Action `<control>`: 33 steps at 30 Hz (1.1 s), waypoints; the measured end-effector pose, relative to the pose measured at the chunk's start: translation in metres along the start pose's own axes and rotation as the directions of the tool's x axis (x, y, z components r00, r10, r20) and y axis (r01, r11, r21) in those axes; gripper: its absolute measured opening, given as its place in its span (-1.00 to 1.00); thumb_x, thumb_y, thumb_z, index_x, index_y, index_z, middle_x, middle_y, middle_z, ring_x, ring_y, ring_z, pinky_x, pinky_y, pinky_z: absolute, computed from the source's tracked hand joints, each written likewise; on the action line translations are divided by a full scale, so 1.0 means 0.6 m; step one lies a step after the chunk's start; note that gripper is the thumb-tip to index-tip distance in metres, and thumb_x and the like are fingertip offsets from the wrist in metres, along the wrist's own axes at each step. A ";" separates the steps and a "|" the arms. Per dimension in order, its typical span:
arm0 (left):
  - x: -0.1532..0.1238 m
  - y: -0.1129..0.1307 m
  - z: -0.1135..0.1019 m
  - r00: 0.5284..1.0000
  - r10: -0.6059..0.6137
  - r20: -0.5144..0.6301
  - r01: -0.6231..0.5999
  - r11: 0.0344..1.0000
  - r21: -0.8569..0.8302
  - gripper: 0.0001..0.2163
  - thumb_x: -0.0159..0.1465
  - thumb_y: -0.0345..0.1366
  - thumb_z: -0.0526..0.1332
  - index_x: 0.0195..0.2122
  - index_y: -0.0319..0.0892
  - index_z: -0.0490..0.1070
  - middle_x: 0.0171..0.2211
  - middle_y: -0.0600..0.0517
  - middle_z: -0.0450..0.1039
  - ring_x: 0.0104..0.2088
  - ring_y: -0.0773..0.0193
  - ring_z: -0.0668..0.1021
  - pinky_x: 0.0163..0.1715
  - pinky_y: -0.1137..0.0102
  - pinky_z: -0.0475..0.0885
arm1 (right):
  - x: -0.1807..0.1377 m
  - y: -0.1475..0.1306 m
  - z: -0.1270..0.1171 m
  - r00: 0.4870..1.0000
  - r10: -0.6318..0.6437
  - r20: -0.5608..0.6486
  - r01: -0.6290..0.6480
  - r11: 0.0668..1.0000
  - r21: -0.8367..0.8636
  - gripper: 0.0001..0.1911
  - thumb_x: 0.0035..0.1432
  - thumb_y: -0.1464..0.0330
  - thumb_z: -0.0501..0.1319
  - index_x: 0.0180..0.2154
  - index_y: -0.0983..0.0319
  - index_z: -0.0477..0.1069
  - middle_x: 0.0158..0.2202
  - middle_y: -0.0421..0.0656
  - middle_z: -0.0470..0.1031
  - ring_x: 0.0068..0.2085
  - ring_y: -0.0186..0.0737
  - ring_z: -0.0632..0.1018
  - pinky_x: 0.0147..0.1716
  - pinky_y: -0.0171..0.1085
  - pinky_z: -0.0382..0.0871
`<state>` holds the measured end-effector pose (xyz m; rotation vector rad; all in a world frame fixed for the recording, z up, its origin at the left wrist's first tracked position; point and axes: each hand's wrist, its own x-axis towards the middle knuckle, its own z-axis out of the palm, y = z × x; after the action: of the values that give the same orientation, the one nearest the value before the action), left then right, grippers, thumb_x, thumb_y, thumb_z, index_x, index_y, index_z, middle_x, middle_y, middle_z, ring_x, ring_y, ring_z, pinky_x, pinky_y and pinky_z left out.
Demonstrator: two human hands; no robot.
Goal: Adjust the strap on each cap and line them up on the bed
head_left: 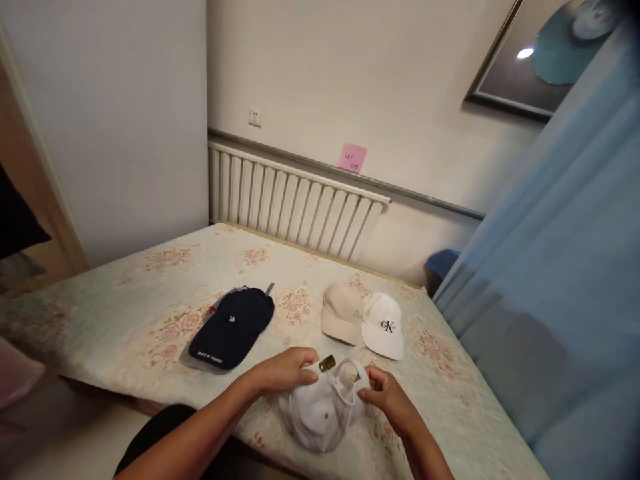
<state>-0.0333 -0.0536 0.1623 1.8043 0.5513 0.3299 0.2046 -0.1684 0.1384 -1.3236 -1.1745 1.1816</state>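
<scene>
**Both hands on a white cap at the bed's edge**

The left hand (285, 373) and right hand (383, 393) each pinch the white cap (320, 413), its brass buckle (327, 363) up, on the floral bed (150, 313). Beyond lie navy cap (233, 327), beige cap (341, 312), logo cap (384, 325).

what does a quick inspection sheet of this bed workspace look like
surface: floral mattress, bare of bedding
job's things: white cap at the near edge, brass strap buckle showing
clutter: navy cap; beige cap touching white lettered cap
grippers: left hand and right hand both grip the white cap
cables: nothing seen
surroundings: white radiator, pink note, wall socket, framed picture, blue curtain
</scene>
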 end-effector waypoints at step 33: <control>-0.026 -0.004 0.125 0.945 0.144 -0.293 -0.053 0.953 0.298 -0.82 0.11 -0.33 0.19 -0.25 -0.12 0.24 -0.44 0.14 0.43 -0.38 0.28 0.46 -0.39 0.47 0.22 | -0.022 -0.016 0.068 0.983 0.065 0.172 -0.089 0.987 0.137 -0.80 -0.07 0.28 0.34 -0.45 0.27 0.43 -0.58 -0.24 0.49 -0.51 -0.34 0.44 -0.39 -0.32 0.23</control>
<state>-0.0105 -0.1228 0.1385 2.0796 0.7619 0.6404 0.1624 -0.1785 0.1463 -1.1877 -1.1403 1.4293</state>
